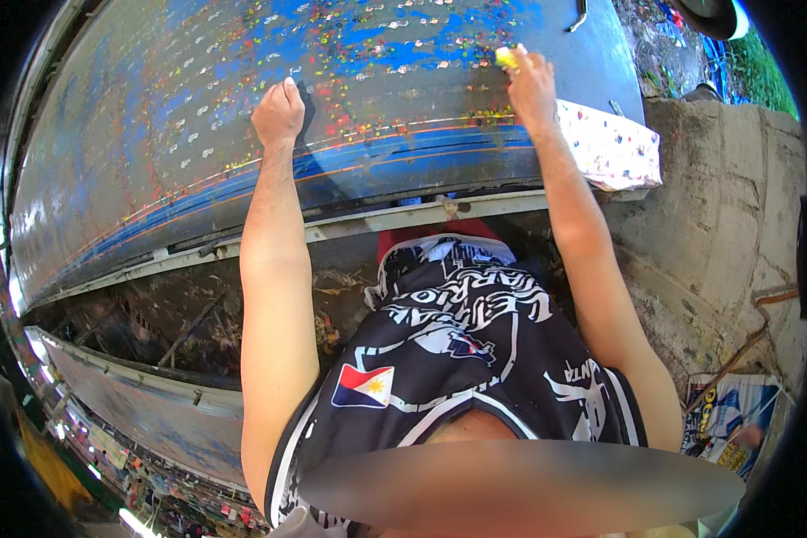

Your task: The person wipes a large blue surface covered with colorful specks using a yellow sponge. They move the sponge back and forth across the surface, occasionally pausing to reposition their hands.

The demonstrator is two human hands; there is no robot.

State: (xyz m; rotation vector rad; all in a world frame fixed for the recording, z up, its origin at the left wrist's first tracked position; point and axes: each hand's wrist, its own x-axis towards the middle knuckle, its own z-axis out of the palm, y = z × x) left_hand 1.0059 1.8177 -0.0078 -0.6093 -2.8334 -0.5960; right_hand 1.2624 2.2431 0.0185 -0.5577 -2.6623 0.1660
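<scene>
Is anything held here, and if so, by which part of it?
The right hand grips a small yellow-and-white thing by its right side. The left hand is curled; whether it holds anything cannot be told.

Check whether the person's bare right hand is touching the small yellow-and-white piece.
Touching. The head view shows the bare right hand with its fingers closed against the small yellow-and-white piece, no gap visible.

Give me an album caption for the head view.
Right hand holding a small yellow object over a paint-speckled blue-grey table, left hand curled.
</scene>
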